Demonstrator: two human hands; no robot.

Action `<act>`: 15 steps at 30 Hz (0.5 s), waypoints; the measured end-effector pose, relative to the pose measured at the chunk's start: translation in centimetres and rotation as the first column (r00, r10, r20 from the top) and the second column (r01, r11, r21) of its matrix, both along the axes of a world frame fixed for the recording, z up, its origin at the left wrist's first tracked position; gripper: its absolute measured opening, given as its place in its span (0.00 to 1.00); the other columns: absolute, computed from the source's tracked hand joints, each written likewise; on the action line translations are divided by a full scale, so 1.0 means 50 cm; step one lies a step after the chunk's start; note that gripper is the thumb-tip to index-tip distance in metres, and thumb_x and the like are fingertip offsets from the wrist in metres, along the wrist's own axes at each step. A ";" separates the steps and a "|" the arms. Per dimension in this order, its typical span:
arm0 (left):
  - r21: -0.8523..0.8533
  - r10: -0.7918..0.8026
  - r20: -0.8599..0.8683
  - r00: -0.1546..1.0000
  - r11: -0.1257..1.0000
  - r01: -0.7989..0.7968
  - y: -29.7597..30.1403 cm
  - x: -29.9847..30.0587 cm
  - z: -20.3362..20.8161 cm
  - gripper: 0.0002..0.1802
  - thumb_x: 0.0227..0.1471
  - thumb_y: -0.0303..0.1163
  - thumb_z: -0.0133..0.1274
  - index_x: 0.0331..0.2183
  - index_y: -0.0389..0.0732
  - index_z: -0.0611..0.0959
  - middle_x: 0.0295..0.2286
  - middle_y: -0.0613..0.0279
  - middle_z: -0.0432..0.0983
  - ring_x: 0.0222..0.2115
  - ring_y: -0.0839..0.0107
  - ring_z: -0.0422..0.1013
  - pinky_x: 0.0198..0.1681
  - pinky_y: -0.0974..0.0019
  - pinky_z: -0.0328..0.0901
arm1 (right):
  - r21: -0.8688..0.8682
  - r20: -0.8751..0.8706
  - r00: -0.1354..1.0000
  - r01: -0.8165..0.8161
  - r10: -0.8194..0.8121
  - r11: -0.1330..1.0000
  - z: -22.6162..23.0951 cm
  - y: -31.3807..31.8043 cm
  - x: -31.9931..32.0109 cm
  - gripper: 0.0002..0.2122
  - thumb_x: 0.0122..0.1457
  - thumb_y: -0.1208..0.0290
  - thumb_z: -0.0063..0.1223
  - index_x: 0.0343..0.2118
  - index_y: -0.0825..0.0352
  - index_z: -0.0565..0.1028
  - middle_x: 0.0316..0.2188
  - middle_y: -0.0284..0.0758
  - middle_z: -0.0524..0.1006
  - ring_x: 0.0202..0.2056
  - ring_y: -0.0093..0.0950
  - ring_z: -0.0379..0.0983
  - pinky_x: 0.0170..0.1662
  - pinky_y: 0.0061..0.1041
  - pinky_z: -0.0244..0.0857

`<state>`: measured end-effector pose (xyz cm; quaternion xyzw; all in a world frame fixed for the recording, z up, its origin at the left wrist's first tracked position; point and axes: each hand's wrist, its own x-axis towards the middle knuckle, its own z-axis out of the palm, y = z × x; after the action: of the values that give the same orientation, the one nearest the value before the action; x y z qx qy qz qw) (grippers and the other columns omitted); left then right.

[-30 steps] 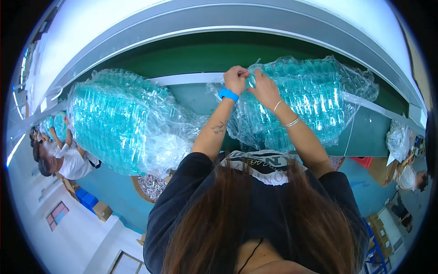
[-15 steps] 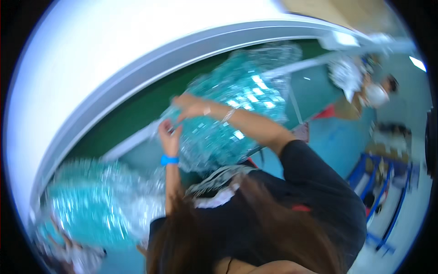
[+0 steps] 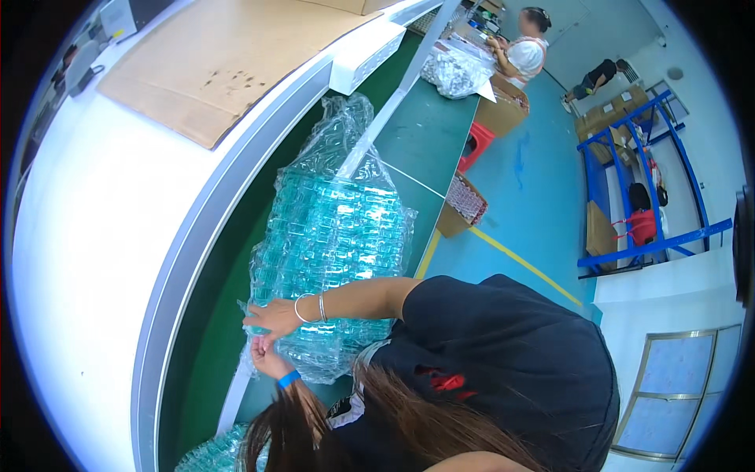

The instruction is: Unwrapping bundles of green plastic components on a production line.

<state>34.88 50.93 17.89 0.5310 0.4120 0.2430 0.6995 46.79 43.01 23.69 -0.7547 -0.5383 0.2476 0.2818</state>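
Observation:
A large clear plastic bag (image 3: 346, 228) of stacked, teal-tinted transparent pieces lies on the green work surface before me. My right hand (image 3: 275, 318), with bangles at the wrist, is closed on the bag's film at its left corner, and the forearm crosses over the bag. Just below it, my left hand (image 3: 270, 360), wearing a blue wristband (image 3: 289, 379), pinches the film at the same corner. The fingertips of both hands nearly meet and partly hide what they grip. Loose film spreads from the bag's far end over a pale strip (image 3: 401, 90).
A second teal bag (image 3: 208, 452) lies at the lower left. A white curved ledge (image 3: 86, 259) bears flat cardboard (image 3: 212, 63). To the right are a carton (image 3: 462, 206), a red stool (image 3: 476, 145) and blue racks (image 3: 629, 181). A co-worker (image 3: 525, 51) works beside a white bag (image 3: 458, 69).
The view has swung and sharpened, so the bag now shows whole and the second bag sits lower. My hands, apart at the fingers before, are now close together at the bag's corner.

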 end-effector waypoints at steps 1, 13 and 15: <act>-0.077 0.042 0.072 0.997 0.996 -0.037 0.000 -0.001 -0.003 0.13 0.37 0.17 0.48 0.32 0.31 0.70 0.27 0.60 0.67 0.27 0.76 0.64 0.33 0.75 0.62 | 0.014 0.007 0.999 -0.048 0.048 0.999 0.002 0.000 0.000 0.23 0.47 0.53 0.42 0.40 0.65 0.58 0.33 0.45 0.61 0.30 0.41 0.65 0.29 0.35 0.60; -0.099 -0.142 0.046 0.989 0.984 0.145 0.035 -0.031 -0.027 0.12 0.40 0.17 0.47 0.33 0.32 0.72 0.29 0.62 0.69 0.29 0.79 0.64 0.34 0.77 0.60 | -0.283 -0.147 0.926 -0.377 0.348 0.882 -0.039 0.204 0.106 0.16 0.42 0.55 0.43 0.22 0.65 0.74 0.19 0.39 0.72 0.23 0.34 0.68 0.27 0.34 0.60; -0.110 -0.166 0.064 0.984 0.979 0.172 0.035 -0.034 -0.025 0.13 0.40 0.17 0.47 0.33 0.32 0.72 0.30 0.62 0.69 0.29 0.79 0.64 0.34 0.77 0.60 | -0.367 -0.231 0.941 -0.319 0.247 0.874 -0.038 0.223 0.126 0.17 0.42 0.56 0.43 0.22 0.66 0.74 0.19 0.38 0.72 0.22 0.33 0.68 0.26 0.33 0.60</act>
<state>33.19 52.70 16.64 0.5161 0.3595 0.1731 0.7579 53.12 54.18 21.81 -0.6838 -0.5543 0.4567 0.1289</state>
